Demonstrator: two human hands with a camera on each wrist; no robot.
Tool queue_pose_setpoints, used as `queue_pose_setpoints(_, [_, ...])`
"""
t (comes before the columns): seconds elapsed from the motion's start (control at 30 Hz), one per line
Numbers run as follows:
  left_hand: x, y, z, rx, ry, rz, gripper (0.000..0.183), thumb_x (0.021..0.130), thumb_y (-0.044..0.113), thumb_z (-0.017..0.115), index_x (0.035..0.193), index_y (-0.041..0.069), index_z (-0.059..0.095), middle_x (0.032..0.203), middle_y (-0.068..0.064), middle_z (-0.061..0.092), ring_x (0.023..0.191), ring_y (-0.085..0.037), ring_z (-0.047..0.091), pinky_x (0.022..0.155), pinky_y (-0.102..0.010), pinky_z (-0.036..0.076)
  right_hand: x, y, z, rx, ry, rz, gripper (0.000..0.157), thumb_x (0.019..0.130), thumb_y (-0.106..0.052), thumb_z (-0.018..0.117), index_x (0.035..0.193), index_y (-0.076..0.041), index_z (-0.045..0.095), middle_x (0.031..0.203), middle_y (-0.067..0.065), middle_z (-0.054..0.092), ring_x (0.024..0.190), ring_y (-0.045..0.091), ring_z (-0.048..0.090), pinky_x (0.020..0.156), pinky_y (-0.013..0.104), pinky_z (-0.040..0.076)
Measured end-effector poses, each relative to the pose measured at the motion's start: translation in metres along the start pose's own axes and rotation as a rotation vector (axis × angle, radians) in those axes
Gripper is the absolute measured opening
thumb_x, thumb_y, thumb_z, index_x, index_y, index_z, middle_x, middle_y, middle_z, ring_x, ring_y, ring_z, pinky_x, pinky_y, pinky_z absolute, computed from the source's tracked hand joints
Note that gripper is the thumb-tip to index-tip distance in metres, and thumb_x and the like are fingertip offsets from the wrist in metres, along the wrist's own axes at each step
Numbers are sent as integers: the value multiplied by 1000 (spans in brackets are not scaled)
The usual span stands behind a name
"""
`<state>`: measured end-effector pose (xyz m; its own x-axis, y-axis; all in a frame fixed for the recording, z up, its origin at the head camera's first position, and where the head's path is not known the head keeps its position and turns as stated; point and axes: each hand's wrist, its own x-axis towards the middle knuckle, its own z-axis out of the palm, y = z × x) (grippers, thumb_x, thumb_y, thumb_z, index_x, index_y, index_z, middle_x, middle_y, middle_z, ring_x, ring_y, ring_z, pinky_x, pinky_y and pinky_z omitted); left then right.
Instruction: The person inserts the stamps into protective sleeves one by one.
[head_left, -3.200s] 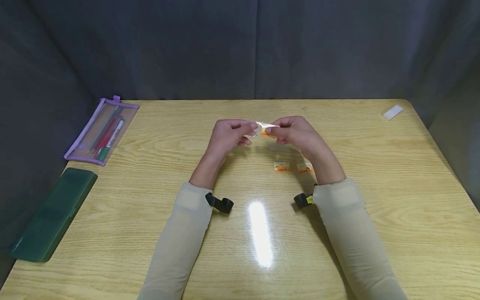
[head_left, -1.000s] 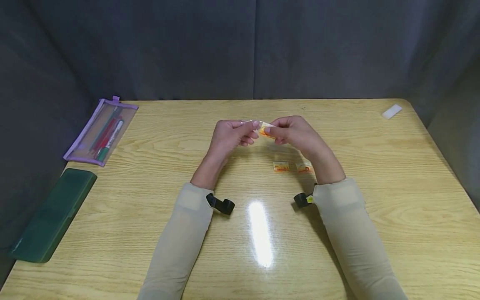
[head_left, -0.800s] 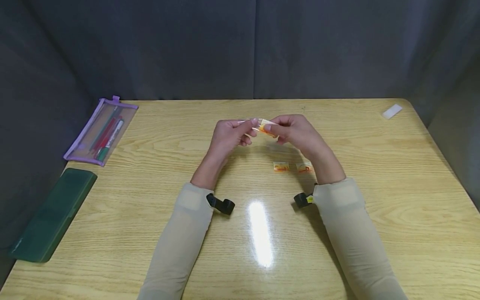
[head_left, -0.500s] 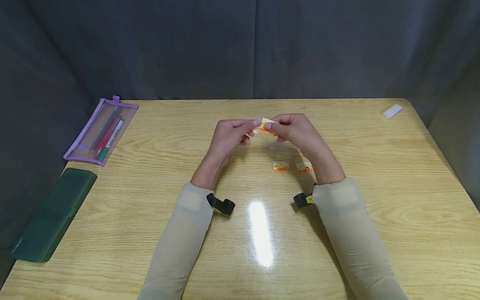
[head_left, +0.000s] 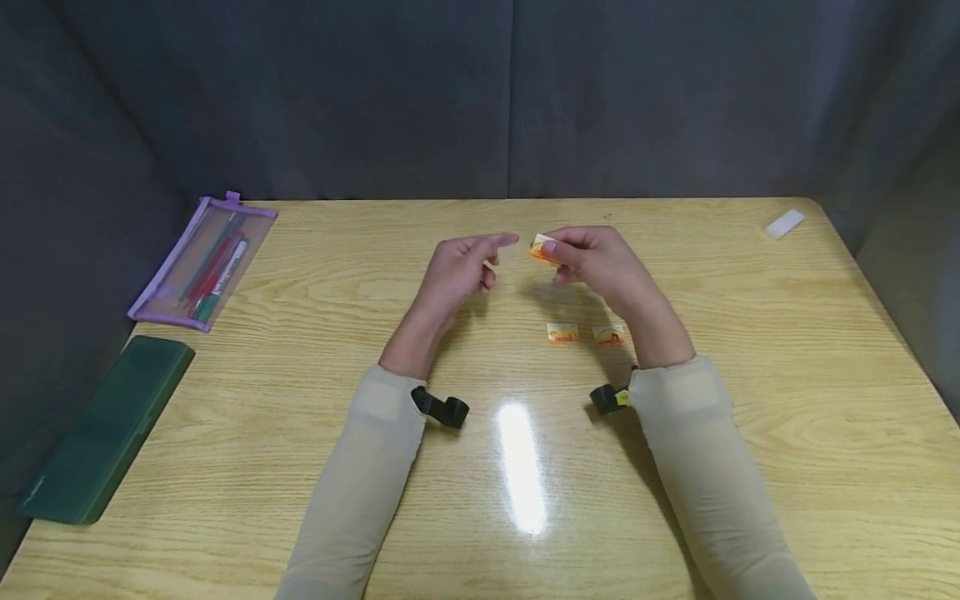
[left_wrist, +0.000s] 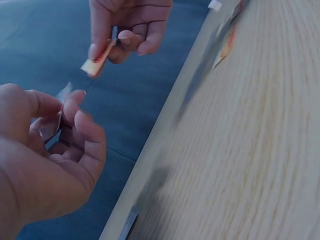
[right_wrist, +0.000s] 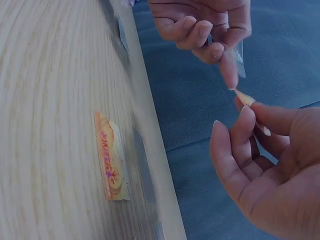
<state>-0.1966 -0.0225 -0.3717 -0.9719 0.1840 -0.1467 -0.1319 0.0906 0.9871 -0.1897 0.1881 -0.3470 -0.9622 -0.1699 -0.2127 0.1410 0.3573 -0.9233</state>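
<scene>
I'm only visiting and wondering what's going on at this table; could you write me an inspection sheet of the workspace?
Surface: wood-grain table, with a bright glare patch.
Job's things: one orange-and-white slip held up; a second slip and a third slip on the table; clear film.
Clutter: purple-edged pouch holding pens, green case, white block.
Hands: right hand pinches the orange-and-white slip; left hand holds the film.
Cables: nothing seen.
Surroundings: dark cloth behind and at both sides.
</scene>
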Motion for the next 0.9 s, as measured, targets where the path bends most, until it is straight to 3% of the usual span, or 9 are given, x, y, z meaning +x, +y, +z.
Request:
queue_pose_setpoints(0.2, [-1, 1, -3, -114, -21, 14, 30, 100, 12, 64, 129, 10, 69, 101, -9, 73, 63, -9, 65, 60, -23, 53, 1, 0, -2, 63, 49, -30, 27, 101, -16, 64, 123, -2, 66, 101, -2, 66, 78, 12, 64, 78, 22, 57])
queue_pose_setpoints(0.4, [-1, 3, -5, -180, 23, -11, 25, 100, 20, 66, 120, 6, 71, 98, -6, 77, 66, -10, 72, 59, -21, 54, 0, -1, -4, 132, 140, -31, 21, 96, -24, 72, 110, -8, 69, 94, -6, 67, 69, 11, 63, 74, 22, 58])
queue_pose_setpoints(0.53, [-1, 4, -5, -192, 41, -33, 25, 101, 25, 65, 118, 9, 75, 99, -3, 77, 68, -8, 71, 60, -20, 53, -1, -3, -6, 178, 130, -30, 25, 100, -16, 64, 122, -3, 68, 93, -5, 68, 68, 8, 64, 74, 20, 58])
queue_pose_setpoints(0.7, [-1, 4, -6, -204, 51, -44, 23, 100, 19, 66, 119, 11, 76, 105, 0, 73, 69, -6, 65, 61, -21, 52, -2, -5, -7, 171, 88, -28, 33, 103, -11, 59, 133, 2, 62, 93, -5, 66, 70, 7, 64, 75, 19, 57])
queue_pose_setpoints(0.9, [-1, 5, -7, -224, 46, -31, 24, 94, 13, 73, 118, 8, 76, 98, 0, 72, 67, -6, 64, 60, -19, 52, -1, -4, -7, 246, 144, -37, 21, 97, -12, 67, 116, -1, 66, 85, -6, 69, 68, 9, 65, 72, 21, 58])
